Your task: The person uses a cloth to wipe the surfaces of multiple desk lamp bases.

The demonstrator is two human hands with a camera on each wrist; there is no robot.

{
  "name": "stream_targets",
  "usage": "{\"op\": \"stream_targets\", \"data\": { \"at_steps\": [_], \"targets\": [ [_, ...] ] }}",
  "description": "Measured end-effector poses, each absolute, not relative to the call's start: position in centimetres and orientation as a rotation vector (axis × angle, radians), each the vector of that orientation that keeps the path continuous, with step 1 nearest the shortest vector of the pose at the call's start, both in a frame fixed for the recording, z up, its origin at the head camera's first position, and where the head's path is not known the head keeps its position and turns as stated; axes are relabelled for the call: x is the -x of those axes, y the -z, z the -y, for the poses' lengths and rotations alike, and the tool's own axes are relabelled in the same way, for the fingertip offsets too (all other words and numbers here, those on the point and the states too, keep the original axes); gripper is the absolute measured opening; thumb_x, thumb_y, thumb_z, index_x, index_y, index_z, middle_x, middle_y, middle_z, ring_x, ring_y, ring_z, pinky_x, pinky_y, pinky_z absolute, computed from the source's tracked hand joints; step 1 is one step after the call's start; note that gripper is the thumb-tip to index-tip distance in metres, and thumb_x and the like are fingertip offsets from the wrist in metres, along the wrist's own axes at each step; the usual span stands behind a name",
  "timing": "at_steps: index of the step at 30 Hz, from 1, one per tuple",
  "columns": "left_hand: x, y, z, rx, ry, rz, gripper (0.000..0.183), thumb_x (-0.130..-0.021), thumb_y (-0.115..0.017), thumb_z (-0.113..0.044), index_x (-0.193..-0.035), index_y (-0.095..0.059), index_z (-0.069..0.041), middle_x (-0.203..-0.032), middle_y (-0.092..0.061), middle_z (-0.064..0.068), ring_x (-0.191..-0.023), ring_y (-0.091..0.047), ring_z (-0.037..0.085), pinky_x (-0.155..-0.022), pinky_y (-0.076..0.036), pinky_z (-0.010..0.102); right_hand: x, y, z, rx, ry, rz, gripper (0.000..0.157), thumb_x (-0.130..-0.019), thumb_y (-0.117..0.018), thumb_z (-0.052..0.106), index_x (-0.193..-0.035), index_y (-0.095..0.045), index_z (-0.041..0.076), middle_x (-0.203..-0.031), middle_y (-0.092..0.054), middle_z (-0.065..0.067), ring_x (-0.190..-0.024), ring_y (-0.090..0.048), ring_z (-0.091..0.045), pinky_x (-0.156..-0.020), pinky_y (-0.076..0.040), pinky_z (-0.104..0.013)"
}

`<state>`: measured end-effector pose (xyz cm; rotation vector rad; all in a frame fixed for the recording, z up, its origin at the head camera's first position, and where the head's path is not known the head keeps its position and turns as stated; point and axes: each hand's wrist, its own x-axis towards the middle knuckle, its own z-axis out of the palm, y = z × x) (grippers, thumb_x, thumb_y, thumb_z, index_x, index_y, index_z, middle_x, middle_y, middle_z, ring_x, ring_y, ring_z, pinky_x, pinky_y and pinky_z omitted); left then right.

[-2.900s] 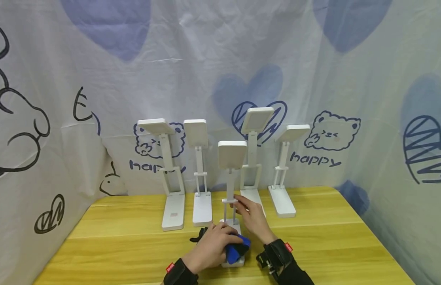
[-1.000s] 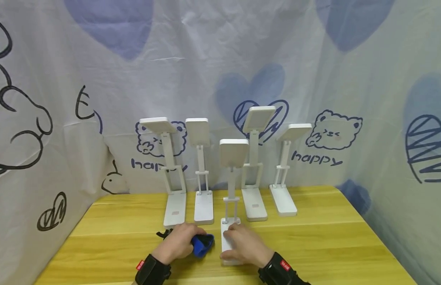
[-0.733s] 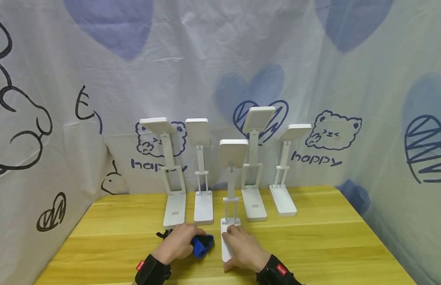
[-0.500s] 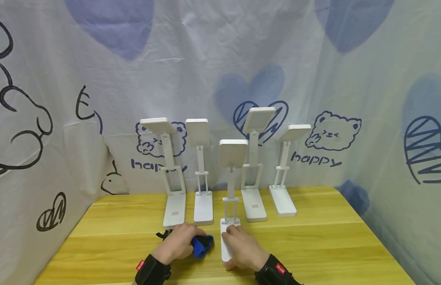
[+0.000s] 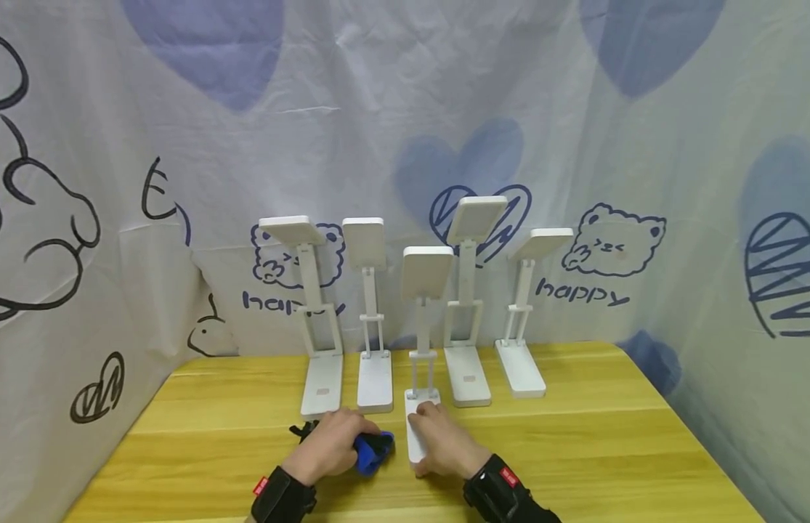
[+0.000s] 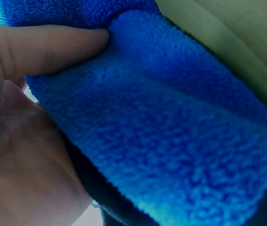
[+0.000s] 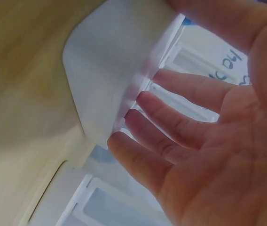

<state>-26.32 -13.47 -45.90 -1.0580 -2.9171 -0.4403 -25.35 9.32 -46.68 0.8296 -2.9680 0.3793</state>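
A white folding desk lamp (image 5: 428, 270) stands in front of the others, its flat head raised on a hinged stem. My right hand (image 5: 447, 443) grips its base (image 5: 414, 436), the thumb by the near end and the fingers along the base. In the right wrist view the fingertips (image 7: 145, 99) touch the side of the white base (image 7: 110, 61). To the left, my left hand (image 5: 327, 444) holds a bunched blue and black cloth (image 5: 373, 452) low over the table. The left wrist view shows the fluffy blue cloth (image 6: 161, 117) pinched by a finger and mostly filling the frame.
Behind stand several more white desk lamps in a row: far left (image 5: 321, 388), inner left (image 5: 375, 385), inner right (image 5: 468, 378) and far right (image 5: 521, 370). They are on a yellow wood-grain table (image 5: 594, 436), before a printed curtain (image 5: 352, 160).
The cloth and my left hand have left the front lamp's base and moved left. My right hand has gone from the stem to the base. Just now the lamp has slid slightly away from me.
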Motion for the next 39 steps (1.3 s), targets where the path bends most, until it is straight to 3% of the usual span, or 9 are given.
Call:
{"op": "stream_targets", "data": {
  "at_steps": [17, 39],
  "targets": [
    [26.1, 45.7, 13.3, 1.036, 0.440, 2.933, 0.042, -0.075, -0.063, 0.006, -0.106, -0.077, -0.019, -0.103, -0.074, -0.001, -0.094, -0.066, 0.020, -0.081, -0.054, 0.038, 30.0, 46.8, -9.2, -0.835, -0.415, 2.949, 0.070, -0.056, -0.091, 0.021, -0.116, -0.063, -0.001, -0.118, -0.059, -0.018, -0.105, -0.057, -0.033, -0.096, -0.049, -0.044],
    [25.7, 46.0, 12.8, 1.040, 0.333, 2.919, 0.039, -0.078, -0.069, 0.003, -0.105, -0.077, -0.024, -0.095, -0.068, -0.007, -0.091, -0.060, 0.017, -0.085, -0.049, 0.043, 35.3, 47.1, -9.0, -0.782, -0.406, 3.019, 0.075, -0.068, -0.087, 0.020, -0.132, -0.056, -0.005, -0.132, -0.053, -0.021, -0.124, -0.050, -0.037, -0.110, -0.040, -0.044]
  ]
}}
